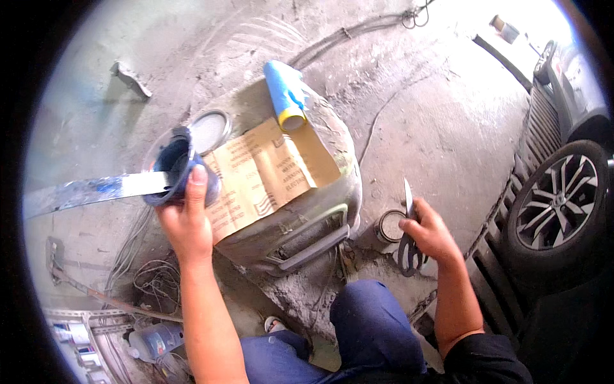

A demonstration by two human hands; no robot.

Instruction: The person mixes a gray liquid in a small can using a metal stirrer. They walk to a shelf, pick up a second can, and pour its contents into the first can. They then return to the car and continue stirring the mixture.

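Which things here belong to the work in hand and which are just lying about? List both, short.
In hand:
- left hand holding a dark blue-stained cup with a flat stirring strip in it
- right hand holding scissors
- brown sandpaper sheet

Lying about:
- blue roll
- round lid
- small tin on the floor
- car wheel
- plastic bottle

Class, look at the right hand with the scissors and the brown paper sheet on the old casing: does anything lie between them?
Nothing visible blocks the way. The right hand holds the scissors off to the side of the casing; the brown paper sheet lies on top, with open air between. A small round tin sits low on the floor beside the hand, below that path.
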